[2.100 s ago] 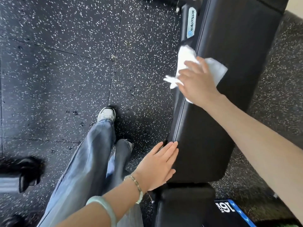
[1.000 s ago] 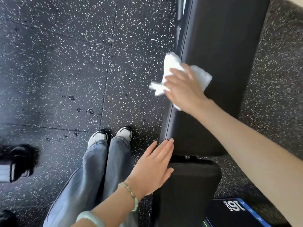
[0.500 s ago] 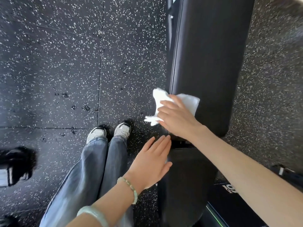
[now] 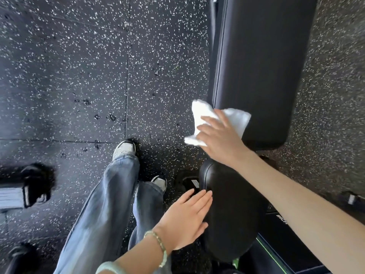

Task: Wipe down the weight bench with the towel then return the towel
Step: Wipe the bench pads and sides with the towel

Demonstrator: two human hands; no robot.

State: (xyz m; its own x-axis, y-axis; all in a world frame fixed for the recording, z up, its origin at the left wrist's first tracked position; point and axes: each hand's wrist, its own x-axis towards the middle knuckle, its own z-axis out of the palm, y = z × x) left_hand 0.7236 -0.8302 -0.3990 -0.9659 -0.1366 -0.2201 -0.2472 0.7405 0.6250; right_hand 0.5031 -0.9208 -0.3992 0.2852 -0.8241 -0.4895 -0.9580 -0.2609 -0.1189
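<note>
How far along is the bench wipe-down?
Done: likely most of the long pad, since the towel is at its near end; no wipe marks show to confirm. In hand: the right hand presses the towel flat on that pad's left edge, while the left hand rests on the seat pad. Left: the seat pad, then returning the towel.

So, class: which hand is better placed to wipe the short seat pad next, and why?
Right. The right hand presses the towel on the long pad, close beside the seat pad; the left hand rests bare on it.
</note>
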